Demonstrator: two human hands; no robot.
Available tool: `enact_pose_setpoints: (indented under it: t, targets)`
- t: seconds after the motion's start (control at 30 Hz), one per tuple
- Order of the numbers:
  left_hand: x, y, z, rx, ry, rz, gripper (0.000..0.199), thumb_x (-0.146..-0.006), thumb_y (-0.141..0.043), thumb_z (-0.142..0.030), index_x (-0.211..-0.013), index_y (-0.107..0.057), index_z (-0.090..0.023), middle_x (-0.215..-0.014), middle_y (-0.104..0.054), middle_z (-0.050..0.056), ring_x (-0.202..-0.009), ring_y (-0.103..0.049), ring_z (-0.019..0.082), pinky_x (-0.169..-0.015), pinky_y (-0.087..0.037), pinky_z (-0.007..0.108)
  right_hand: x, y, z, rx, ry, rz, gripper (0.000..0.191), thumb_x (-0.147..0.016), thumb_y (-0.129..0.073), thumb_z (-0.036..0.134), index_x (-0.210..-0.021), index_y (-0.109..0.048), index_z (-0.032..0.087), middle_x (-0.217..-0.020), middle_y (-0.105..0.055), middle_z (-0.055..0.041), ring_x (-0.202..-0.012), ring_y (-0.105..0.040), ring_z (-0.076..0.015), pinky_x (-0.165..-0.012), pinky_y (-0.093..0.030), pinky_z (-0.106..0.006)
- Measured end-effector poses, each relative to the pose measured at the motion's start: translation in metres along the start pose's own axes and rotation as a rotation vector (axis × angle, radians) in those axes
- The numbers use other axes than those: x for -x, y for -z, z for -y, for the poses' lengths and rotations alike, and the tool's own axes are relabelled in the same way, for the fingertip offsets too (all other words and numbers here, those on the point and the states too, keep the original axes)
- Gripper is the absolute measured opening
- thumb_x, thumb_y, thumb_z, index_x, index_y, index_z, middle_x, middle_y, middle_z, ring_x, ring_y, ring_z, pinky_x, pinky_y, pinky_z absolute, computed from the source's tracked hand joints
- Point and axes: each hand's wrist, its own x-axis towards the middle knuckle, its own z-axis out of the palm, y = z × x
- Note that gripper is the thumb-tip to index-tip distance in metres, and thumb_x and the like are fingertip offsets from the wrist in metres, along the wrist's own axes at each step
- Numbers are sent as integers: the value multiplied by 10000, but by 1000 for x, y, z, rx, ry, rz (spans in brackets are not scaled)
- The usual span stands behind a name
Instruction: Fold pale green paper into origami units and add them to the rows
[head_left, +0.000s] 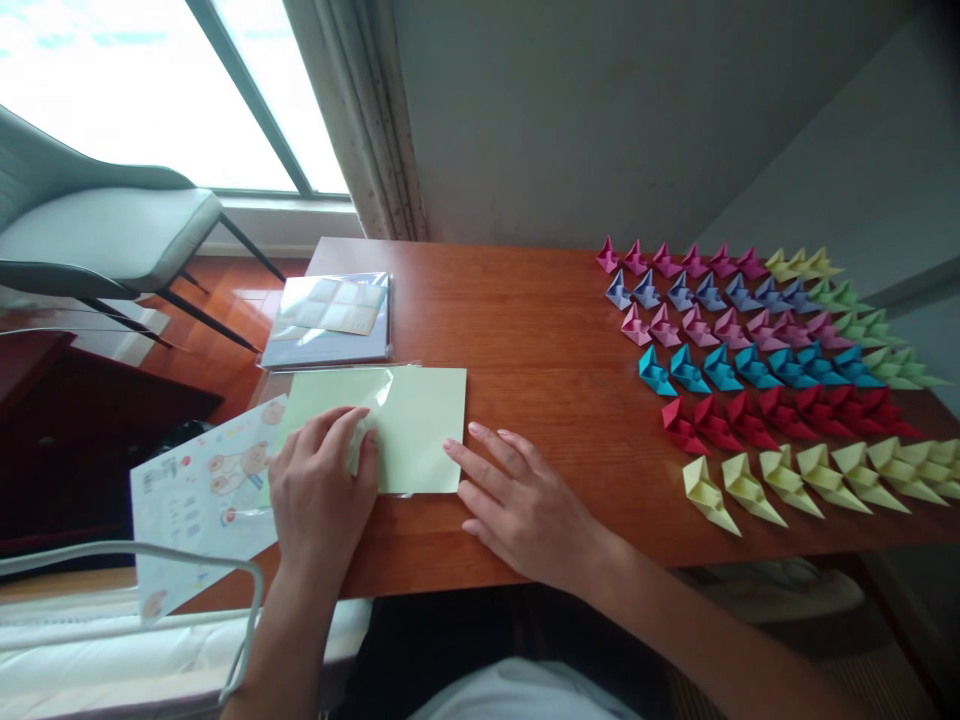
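A stack of pale green paper [420, 430] lies on the wooden table in front of me, partly inside a clear plastic sleeve [384, 388] that catches the light. My left hand [319, 470] rests over the left part of the stack, its thumb and fingers closed on a crumpled bit of the sleeve. At the stack's right edge is my right hand [517, 500], fingers stretched out and apart, with a fingertip touching the paper. Partly under the stack and my left hand, a white printed sheet with bear drawings [240, 465] sticks out past the table edge.
Rows of folded paper boats [724, 370] in several colours fill the table's right side. Behind the green stack lies a plastic-wrapped pack [330, 345] with a small card on top. A grey chair [112, 230] stands by the window, and a white curved rail [259, 590] is at lower left.
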Motion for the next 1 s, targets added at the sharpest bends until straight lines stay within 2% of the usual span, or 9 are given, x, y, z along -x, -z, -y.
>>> enact_pose_setpoints:
  t: [0.1,0.2,0.37,0.47,0.6,0.7,0.8,0.9,1.0]
  targets:
    - [0,1,0,11,7,-13,249,-978,-501,-304,-1142,-668,-219,-1169,-705,91,-1061,-634,300,-959,-433,425,-17,-6,-6,31,80,-40,226,-1011,-509,240,-1092,-699,152,-1544,-499,-52,-1476,-353,-333,-1175,-382,-523]
    - [0,0,1,-3,28,-22,260,-979,-497,-303,-1131,-682,-201,-1149,-714,97,-1048,-640,298,-960,-437,422,-22,-5,-11,27,116,-161,191,-993,-532,144,-1009,-721,162,-1390,-646,-39,-1390,-477,-297,-1160,-411,-483]
    - [0,-2,3,-17,57,-25,267,-974,-508,-308,-1126,-695,-192,-1146,-715,100,-1052,-640,304,-955,-442,427,1,30,-21,-90,105,-308,124,-922,-622,55,-935,-719,132,-1177,-751,-69,-1211,-623,-270,-1055,-506,-448]
    - [0,-2,3,-5,52,-17,270,-969,-542,-354,-1136,-691,-203,-1152,-712,96,-1054,-637,305,-947,-448,422,27,55,-24,-173,-5,-372,181,-890,-641,14,-1014,-715,124,-1060,-769,-91,-1061,-682,-239,-936,-562,-421]
    - [-1,-2,2,22,37,-5,284,-946,-593,-431,-1095,-700,-214,-1158,-709,93,-1044,-637,309,-940,-460,423,61,75,-13,-247,-193,-473,336,-865,-618,-35,-1124,-711,157,-1077,-739,-88,-1021,-690,-188,-898,-578,-307]
    - [-1,-2,1,32,21,-15,271,-950,-588,-431,-1055,-710,-214,-1146,-711,99,-1029,-641,312,-934,-467,437,75,77,-1,-422,-432,-657,375,-825,-682,-1,-1109,-725,241,-1086,-710,-45,-980,-688,-178,-836,-595,-275]
    - [0,0,-1,51,-6,-58,257,-957,-580,-378,-1081,-710,-195,-1157,-716,117,-1042,-646,326,-944,-472,461,75,66,0,-692,-733,-853,314,-880,-676,106,-1119,-721,303,-1159,-661,-36,-963,-673,-157,-714,-587,-221]
    - [3,7,-10,142,-52,-135,246,-948,-596,-296,-1142,-699,-185,-1185,-710,130,-1084,-647,325,-971,-478,465,67,44,-15,-908,-863,-723,324,-911,-673,226,-1227,-677,299,-1080,-670,-52,-886,-674,-166,-687,-587,-242]
    - [8,14,-28,323,-130,-132,261,-930,-613,-213,-1182,-682,-197,-1190,-701,115,-1086,-665,276,-983,-497,414,62,21,-31,-908,-911,-575,282,-900,-678,276,-1181,-692,277,-1210,-631,-72,-955,-672,-195,-764,-603,-296]
